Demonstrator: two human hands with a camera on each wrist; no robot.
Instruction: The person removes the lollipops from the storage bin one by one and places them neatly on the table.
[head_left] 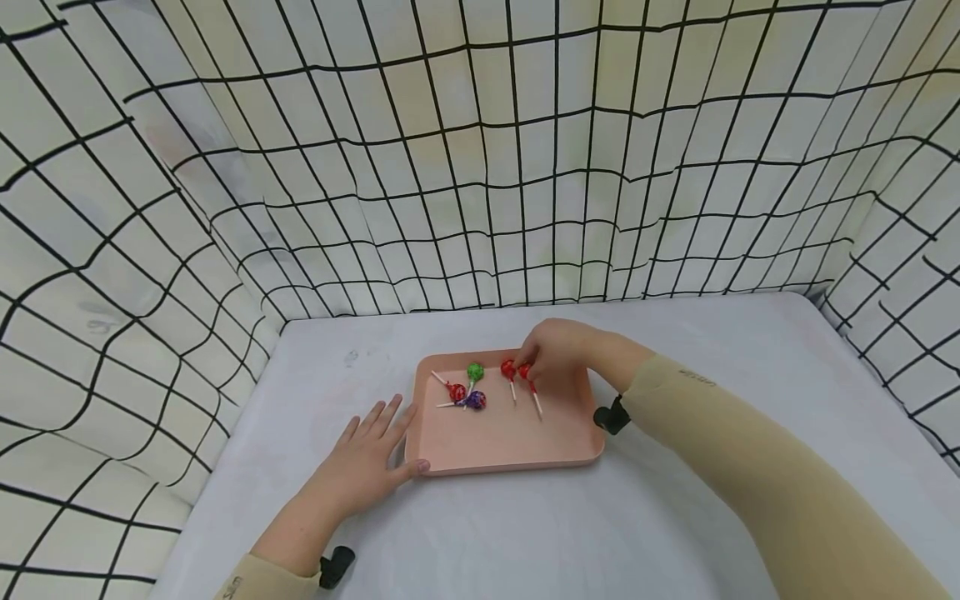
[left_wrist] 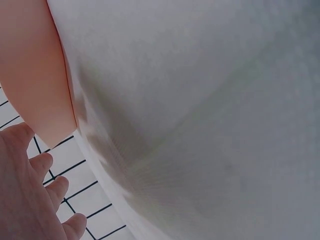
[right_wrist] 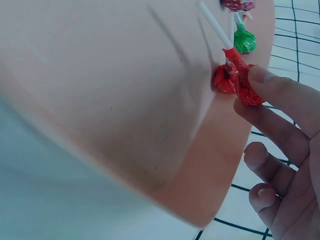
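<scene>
My right hand point(head_left: 558, 348) pinches a red-wrapped lollipop point(right_wrist: 245, 82) by its candy end between thumb and forefinger, its white stick slanting away. A second red lollipop point(head_left: 508, 369) lies just left of it in the pink tray point(head_left: 495, 446). Toward the tray's left side, a green lollipop point(head_left: 476, 372), a red patterned lollipop point(head_left: 456, 392) and a purple lollipop point(head_left: 476, 401) lie close together with their sticks crossing. My left hand point(head_left: 367, 467) is spread at the tray's left front corner, thumb at the rim and fingers along the left edge.
The tray rests on a table with a white cloth point(head_left: 525, 533). White walls with a black grid point(head_left: 525, 167) stand behind and at both sides. A small black device point(head_left: 612, 416) sits at the right wrist, and another black device point(head_left: 337, 567) at the left wrist.
</scene>
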